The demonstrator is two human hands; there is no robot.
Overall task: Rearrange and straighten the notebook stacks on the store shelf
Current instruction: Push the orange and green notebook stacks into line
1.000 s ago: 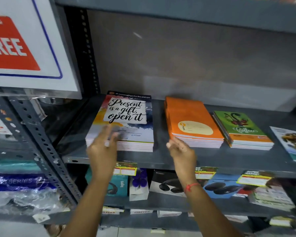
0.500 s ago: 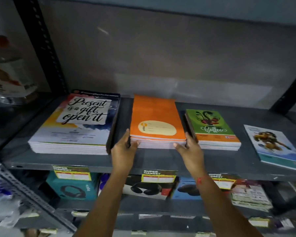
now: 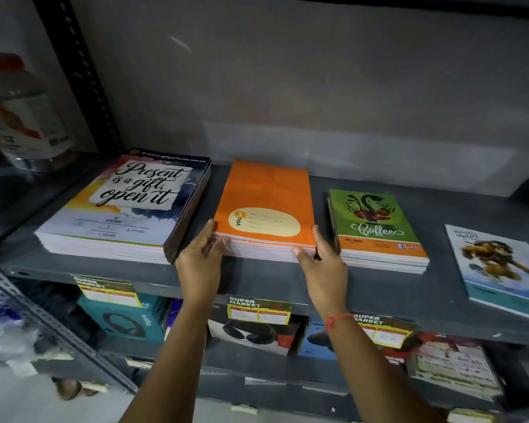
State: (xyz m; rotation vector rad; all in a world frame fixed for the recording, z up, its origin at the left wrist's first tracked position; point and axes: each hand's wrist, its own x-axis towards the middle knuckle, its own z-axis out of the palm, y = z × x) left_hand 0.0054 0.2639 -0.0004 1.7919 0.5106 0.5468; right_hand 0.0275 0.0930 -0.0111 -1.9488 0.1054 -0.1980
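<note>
Four notebook stacks lie in a row on the grey shelf (image 3: 287,282). The orange stack (image 3: 266,196) is in the middle. My left hand (image 3: 200,264) presses flat against its front left corner, and my right hand (image 3: 324,264) presses against its front right corner, so both hands clasp the stack from the sides. To the left sits the tall "Present is a gift" stack (image 3: 126,209). On the right stands the green "Coffee" stack (image 3: 376,227), a narrow gap from the orange one. A thin lion-cover notebook stack (image 3: 498,264) lies at the far right, turned askew.
A perforated dark upright (image 3: 80,74) rises behind the left stack, with a blurred jar (image 3: 22,117) beyond it. Yellow-green price tags (image 3: 258,309) hang on the shelf's front edge. Headphone boxes (image 3: 122,319) fill the shelf below. A grey back panel closes the shelf.
My hands left the "Present is a gift" stack and moved right to the orange stack's front corners. The orange stack now sits apart from the green one, and the view shifted right and closer.
</note>
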